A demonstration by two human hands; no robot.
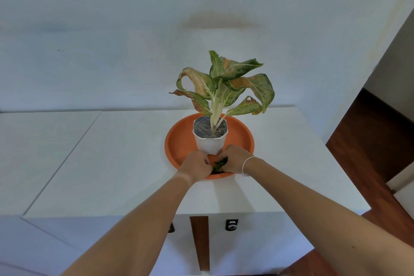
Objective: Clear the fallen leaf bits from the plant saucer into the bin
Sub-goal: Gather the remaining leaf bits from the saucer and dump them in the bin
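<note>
Here, on white counter (125, 163), orange saucer (179, 141) under white pot (209, 144); at near rim, left hand (197, 164) and right hand (235, 159), fingers curled, gathering green leaf bits (219, 164) between them. No bin visible.

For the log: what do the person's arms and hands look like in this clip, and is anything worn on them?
Both forearms are bare as far as the frame shows, with no sleeves and no gloves. The right hand has a thin white band, like a string bracelet, around its wrist. The left hand shows no ring, watch or band from this angle. Fingertips are mostly hidden, so nails cannot be judged.
</note>
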